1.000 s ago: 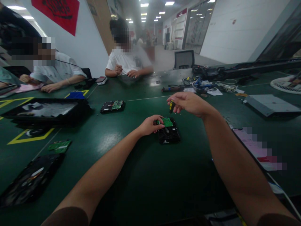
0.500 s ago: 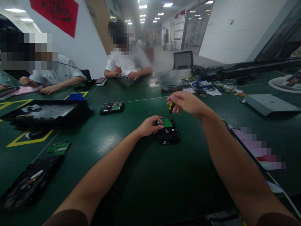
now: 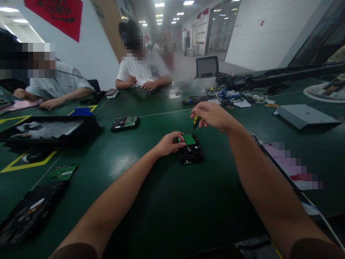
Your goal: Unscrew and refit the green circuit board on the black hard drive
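Observation:
A black hard drive [image 3: 192,154] lies in the middle of the dark green table [image 3: 167,201], with a green circuit board [image 3: 189,139] on its far end. My left hand [image 3: 168,143] grips the drive's far left corner, fingers curled on the board's edge. Just above the drive, my right hand [image 3: 212,116] is closed around a small screwdriver with a yellow and black handle [image 3: 196,121], its tip pointing down at the board.
A second hard drive [image 3: 125,123] lies further back left. A black tray [image 3: 45,129], a loose green board [image 3: 63,172] and a black panel [image 3: 29,212] sit to the left. Cables and tools [image 3: 229,95] and a grey box [image 3: 304,116] lie to the right. Two other people sit at the far left side.
Both hands stay on the drive and the screwdriver; the right hand shifts very slightly. The view has drifted a little, so everything sits slightly further left.

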{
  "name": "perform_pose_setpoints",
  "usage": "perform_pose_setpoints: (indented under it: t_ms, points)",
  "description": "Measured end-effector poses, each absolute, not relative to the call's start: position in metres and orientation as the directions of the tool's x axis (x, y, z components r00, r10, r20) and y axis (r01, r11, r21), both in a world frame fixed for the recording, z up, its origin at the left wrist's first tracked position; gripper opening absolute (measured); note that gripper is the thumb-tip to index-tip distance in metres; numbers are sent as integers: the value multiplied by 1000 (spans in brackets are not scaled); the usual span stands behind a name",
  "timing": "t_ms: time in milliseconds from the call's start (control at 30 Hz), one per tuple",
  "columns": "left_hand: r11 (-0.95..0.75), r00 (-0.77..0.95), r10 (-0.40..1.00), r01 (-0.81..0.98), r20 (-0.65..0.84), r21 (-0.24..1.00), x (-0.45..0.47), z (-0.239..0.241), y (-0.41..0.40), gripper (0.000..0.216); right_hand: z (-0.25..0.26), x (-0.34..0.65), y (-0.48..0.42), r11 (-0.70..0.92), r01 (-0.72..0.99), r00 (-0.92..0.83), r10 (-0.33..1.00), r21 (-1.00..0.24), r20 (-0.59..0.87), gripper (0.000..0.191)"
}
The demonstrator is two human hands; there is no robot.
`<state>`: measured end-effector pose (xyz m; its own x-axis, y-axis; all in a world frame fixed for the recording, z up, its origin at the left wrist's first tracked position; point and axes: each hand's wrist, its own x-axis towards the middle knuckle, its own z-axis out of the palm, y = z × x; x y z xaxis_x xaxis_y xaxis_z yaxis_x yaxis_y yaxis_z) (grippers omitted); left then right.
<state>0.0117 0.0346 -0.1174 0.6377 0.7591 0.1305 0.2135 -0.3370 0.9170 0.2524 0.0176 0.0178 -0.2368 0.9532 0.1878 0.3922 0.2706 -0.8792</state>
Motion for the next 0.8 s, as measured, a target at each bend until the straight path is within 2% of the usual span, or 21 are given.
perform_pose_setpoints:
  t_ms: [167,300,400,533,700,800]
  points:
    - [-340,640,757,212,133,916,12,-116,34,27,19,254,16,284,332,-324,930,-900,174,29]
    - [-332,631,766,220,126,917,13,-116,33,27,20,257,16,337,429,-301,928,-838,219,23]
    - [-322,632,767,227,113,919,12,-116,33,26,21,258,15,303,482,-268,944,-822,191,20]
    - [-315,625,774,241,102,918,12,-115,32,25,22,258,13,254,420,-308,943,-871,127,19]
    - [-321,627,771,234,110,918,12,-116,32,27,21,257,12,295,322,-420,896,-900,144,22]
    - [-320,625,771,217,120,922,13,-117,33,27,20,257,13,341,331,-458,873,-880,166,24]
